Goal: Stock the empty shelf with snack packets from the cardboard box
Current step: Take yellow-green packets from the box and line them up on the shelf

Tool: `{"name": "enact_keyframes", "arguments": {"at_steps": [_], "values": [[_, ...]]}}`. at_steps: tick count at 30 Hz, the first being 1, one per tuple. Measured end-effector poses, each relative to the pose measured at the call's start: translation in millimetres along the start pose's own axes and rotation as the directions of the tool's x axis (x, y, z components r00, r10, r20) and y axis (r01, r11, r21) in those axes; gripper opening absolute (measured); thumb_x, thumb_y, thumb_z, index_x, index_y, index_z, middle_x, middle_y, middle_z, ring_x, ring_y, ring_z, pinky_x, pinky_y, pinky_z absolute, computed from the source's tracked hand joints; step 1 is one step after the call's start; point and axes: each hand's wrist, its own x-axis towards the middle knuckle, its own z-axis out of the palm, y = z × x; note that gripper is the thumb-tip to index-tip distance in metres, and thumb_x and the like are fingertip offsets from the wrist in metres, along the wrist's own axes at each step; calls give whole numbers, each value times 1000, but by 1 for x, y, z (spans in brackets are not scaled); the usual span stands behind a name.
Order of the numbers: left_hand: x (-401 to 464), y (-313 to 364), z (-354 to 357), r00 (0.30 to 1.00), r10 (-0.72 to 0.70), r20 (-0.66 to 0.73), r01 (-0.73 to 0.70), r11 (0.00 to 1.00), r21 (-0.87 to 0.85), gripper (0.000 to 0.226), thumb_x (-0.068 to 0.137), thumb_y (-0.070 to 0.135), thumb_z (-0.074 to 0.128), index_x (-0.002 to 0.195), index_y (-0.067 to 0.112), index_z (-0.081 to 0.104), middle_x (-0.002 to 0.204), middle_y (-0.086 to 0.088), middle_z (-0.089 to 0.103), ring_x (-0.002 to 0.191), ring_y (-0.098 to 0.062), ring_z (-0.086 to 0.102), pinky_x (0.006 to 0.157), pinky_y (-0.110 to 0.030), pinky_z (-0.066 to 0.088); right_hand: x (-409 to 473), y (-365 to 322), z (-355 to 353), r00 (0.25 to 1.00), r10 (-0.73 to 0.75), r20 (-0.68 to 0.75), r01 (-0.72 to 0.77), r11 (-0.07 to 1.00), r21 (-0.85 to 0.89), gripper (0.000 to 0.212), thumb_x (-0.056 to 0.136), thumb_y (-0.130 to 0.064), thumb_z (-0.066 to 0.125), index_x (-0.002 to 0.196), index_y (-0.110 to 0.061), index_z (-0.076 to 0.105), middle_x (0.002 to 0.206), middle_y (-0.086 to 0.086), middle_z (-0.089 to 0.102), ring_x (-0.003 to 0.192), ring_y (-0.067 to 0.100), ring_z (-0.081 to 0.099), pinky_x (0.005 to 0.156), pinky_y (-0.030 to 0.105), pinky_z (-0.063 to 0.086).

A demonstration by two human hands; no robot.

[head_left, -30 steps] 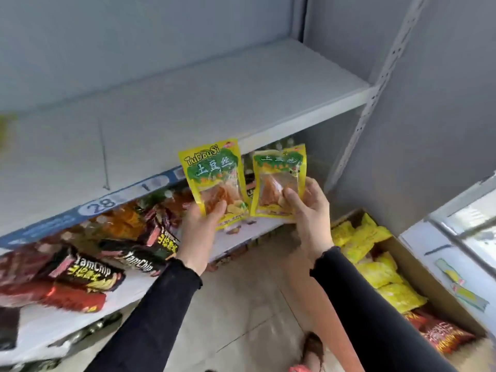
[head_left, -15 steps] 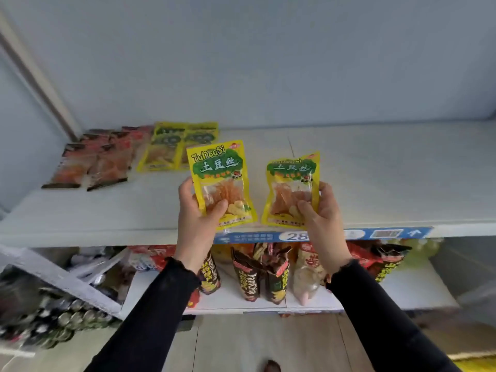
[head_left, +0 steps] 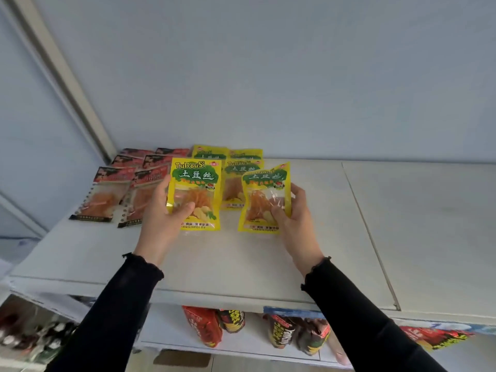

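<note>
Head view: left hand [head_left: 163, 218] grips left packet [head_left: 197, 183]; right hand [head_left: 294, 218] grips right packet [head_left: 264, 194].

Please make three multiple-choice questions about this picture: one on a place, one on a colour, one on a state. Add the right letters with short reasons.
1. Where do the red plastic packets lie on the white metal shelf?
A. far left B. far right C. front edge
2. What colour are the two held plastic packets?
A. blue B. yellow C. black
3. What is the right hand doing?
A. hanging idle B. gripping a packet C. pressing the wall

Answers: 1 A, they lie beside the left upright. 2 B, the left hand holds one yellow packet, the right another. 3 B, its thumb and fingers pinch it.
</note>
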Motion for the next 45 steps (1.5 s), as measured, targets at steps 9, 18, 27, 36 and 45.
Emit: {"name": "enact_keyframes", "arguments": {"at_steps": [9, 18, 27, 36, 45], "values": [[35, -6, -7, 977, 77, 201, -131, 952, 275, 72, 94, 20, 70, 154, 39, 34, 159, 12, 38, 146, -8, 34, 119, -34, 28, 16, -2, 58, 995, -97, -5, 87, 910, -406, 66, 97, -2, 50, 154, -31, 34, 131, 2, 51, 90, 7, 62, 84, 16, 48], [43, -10, -5, 935, 164, 314, -329, 730, 599, 44, 95, 27, 67, 138, 22, 60, 164, -8, 21, 146, -35, 29, 114, -49, 34, 16, 15, 78, 994, -103, -48, 28, 624, -781, 48, 98, -5, 45, 143, -19, 55, 147, 14, 48, 121, 37, 45, 106, 38, 33], [45, -1, -8, 911, 157, 382, -397, 591, 703, 49, 99, 38, 58, 145, 25, 49, 153, -8, 45, 141, -32, 32, 115, -42, 26, 15, 17, 78, 990, -104, -92, -18, 559, -829, 49, 98, -11, 45, 144, -26, 55, 160, 11, 35, 126, 39, 38, 110, 42, 33], [45, 11, -5, 866, 329, 377, -494, 683, 538, 39, 96, 33, 60, 134, 23, 56, 140, 0, 54, 133, -25, 42, 113, -42, 30, -14, 3, 56, 960, -197, -200, -13, 679, -734, 37, 97, -12, 53, 129, -27, 65, 152, 2, 48, 134, 30, 37, 107, 42, 32], [-1, 51, 77, 683, 549, 483, -712, 648, 270, 29, 91, 25, 68, 120, 19, 66, 120, -2, 66, 115, -29, 52, 101, -38, 37, -105, -3, -25, 899, -224, -377, -189, 578, -794, 30, 99, -26, 56, 128, -27, 63, 137, -6, 59, 127, 23, 46, 98, 38, 34]]}}
